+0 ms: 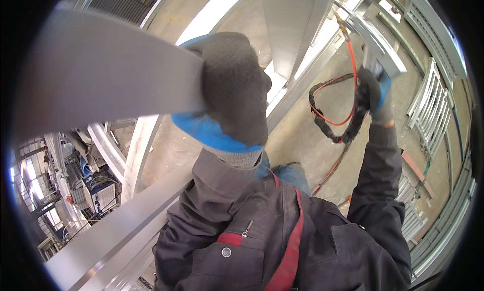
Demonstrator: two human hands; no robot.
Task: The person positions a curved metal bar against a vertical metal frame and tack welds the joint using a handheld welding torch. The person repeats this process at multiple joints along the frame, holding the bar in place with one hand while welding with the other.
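Observation:
My left hand, in a black and blue glove, is closed around the end of a wide grey metal bar. The bar stretches away to the left and blurs close to the camera. Farther off to the right, my right hand, gloved the same way, is closed on a light grey metal tool, its exact kind unclear. A red hose with a brass-coloured fitting runs beside that hand. Below it hangs a loop of black-wrapped cable.
Long pale metal beams cross at the lower left, and a broad grey panel rises ahead. White slatted frames lie on the floor at the right. Machinery and cables crowd the left side. The hose trails down beside my legs.

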